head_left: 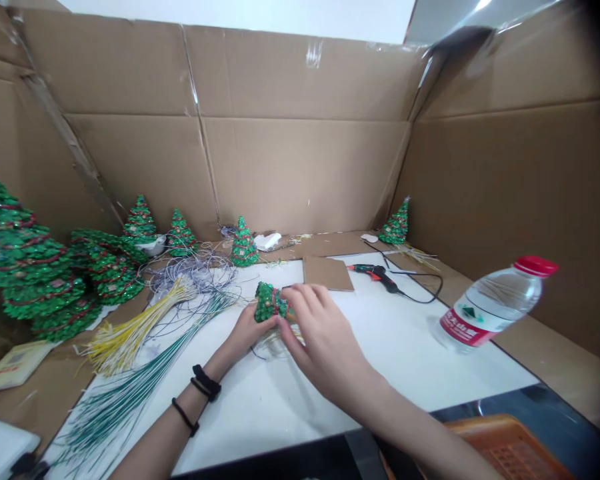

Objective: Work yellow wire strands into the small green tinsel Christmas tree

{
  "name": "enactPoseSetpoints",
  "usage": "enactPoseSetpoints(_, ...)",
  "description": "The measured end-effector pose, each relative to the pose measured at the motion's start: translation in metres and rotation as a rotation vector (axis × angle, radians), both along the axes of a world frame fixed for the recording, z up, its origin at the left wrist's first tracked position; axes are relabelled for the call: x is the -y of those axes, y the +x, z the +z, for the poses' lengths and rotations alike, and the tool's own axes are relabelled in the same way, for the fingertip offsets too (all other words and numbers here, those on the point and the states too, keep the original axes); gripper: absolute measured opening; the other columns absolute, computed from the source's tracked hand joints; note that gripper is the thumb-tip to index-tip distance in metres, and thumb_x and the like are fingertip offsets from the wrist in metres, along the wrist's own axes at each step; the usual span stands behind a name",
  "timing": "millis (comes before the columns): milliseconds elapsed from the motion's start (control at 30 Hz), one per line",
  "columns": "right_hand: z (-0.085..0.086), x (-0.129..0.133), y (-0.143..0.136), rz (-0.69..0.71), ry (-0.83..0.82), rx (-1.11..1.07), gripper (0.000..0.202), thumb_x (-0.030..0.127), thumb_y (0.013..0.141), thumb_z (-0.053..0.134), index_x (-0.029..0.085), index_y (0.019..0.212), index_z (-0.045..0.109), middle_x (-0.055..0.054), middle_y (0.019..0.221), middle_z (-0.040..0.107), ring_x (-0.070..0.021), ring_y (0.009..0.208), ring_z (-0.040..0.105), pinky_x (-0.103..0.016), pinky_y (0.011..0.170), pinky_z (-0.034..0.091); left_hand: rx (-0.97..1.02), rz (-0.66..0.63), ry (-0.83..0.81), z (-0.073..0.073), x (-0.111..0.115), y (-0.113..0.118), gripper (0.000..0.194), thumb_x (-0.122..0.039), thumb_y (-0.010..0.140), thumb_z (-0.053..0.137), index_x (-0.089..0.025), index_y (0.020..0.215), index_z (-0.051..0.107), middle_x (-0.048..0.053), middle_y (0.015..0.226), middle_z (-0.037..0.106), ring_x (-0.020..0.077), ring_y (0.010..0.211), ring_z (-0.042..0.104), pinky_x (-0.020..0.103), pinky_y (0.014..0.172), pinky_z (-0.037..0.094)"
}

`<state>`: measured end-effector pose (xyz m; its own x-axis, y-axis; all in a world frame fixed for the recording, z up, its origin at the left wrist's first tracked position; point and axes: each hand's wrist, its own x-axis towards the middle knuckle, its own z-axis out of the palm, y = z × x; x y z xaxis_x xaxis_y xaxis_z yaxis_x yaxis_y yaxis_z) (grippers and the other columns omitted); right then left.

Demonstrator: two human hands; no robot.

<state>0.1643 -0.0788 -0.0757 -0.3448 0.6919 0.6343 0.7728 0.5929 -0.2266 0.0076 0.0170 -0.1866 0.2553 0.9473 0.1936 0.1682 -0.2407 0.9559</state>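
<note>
A small green miniature Christmas tree (266, 303) with a red garland is held above the white work surface, lying tipped over. My left hand (245, 329) is closed round its left and lower side, the thumb along the near edge. From the right, my right hand (325, 333) meets the tree with bent fingers and thumb drawn together at its right end. These fingers hide that end, so any small part between them cannot be made out. Below the hands, some thin pale strands (275, 343) lie on the white surface.
Green wires (145, 387), yellow wires (135, 330) and tangled pale wire (190, 270) lie left. Finished trees (30, 267) stand at far left; another tree (243, 243) stands behind. A glue gun (377, 275), cardboard piece (329, 274), water bottle (490, 310) and orange basket (510, 433) are right.
</note>
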Motion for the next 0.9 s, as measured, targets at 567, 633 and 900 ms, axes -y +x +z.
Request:
enactPoseSetpoints(567,-0.03,-0.061,0.005,-0.02,-0.371,0.794,0.02,-0.001,0.071,0.05,0.01,0.084,0.062,-0.013,0.08,0.066,-0.0227,0.075,0.062,-0.03,0.06,0.035,-0.027,-0.046,0.162,-0.015,-0.005,0.002,0.031,-0.031,0.075,0.063,-0.015,0.102,0.065,0.009,0.112,0.061,0.024,0.104,0.054,0.037,0.097,0.038)
enactPoseSetpoints(633,-0.036,-0.063,0.013,-0.016,-0.328,0.766,0.022,-0.001,0.071,0.051,0.011,0.087,0.061,-0.012,0.081,0.066,-0.0221,0.076,0.061,-0.03,0.061,0.035,-0.03,-0.041,0.177,-0.015,-0.004,0.002,0.032,-0.031,0.076,0.063,-0.016,0.104,0.064,0.01,0.114,0.06,0.0242,0.107,0.053,0.037,0.099,0.036)
enactPoseSetpoints(900,-0.073,-0.053,0.018,-0.054,0.016,0.75,0.016,0.0,0.08,0.045,0.011,0.087,0.055,-0.01,0.078,0.06,-0.0223,0.071,0.053,-0.033,0.063,0.035,-0.006,-0.014,0.064,-0.024,-0.002,0.002,0.035,-0.034,0.074,0.064,-0.014,0.102,0.063,0.008,0.105,0.066,0.0233,0.096,0.059,0.035,0.089,0.045)
